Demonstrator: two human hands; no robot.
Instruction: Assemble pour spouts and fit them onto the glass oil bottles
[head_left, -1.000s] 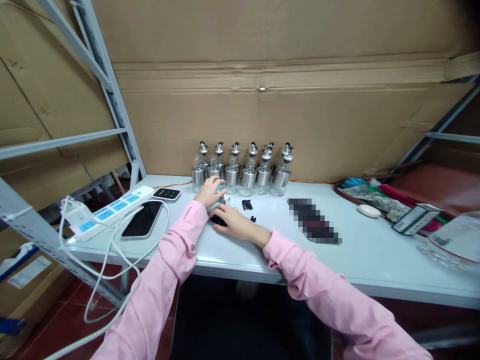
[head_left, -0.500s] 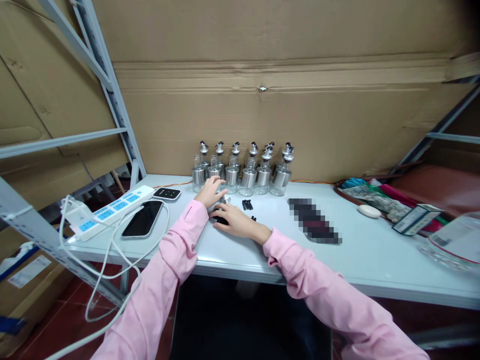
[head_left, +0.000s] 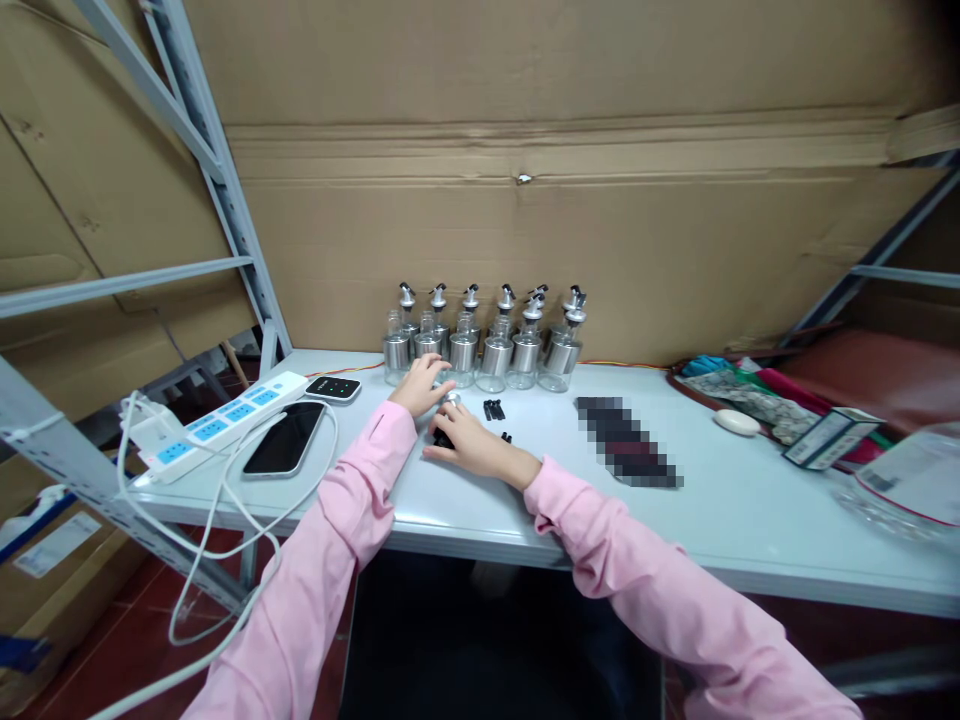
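Observation:
My left hand [head_left: 421, 386] rests on the table in front of the bottles, fingers apart and slightly bent. Beside its fingertips is a small silver metal part [head_left: 451, 398], mostly covered by the hands. My right hand [head_left: 472, 446] lies palm down, its spread fingers curved over small black pieces [head_left: 441, 439], which are partly hidden. Another little group of black pieces [head_left: 495, 409] sits beyond this hand, and one more [head_left: 508, 438] shows behind its wrist. Glass oil bottles [head_left: 497, 362] with steel sleeves stand in two rows; several wear black-levered pourer tops [head_left: 532, 308], others have bare necks [head_left: 426, 322].
To the left lie a power strip [head_left: 225, 425] with white cables, a phone [head_left: 285, 440] and a small black-faced device [head_left: 334, 389]. A pixelated dark item [head_left: 628, 443] lies on the right, beyond it a white oval object [head_left: 737, 422], a small box [head_left: 832, 438] and cloths.
My right hand's fingers have drawn slightly to the right over the black pieces. My left hand stays in nearly the same place.

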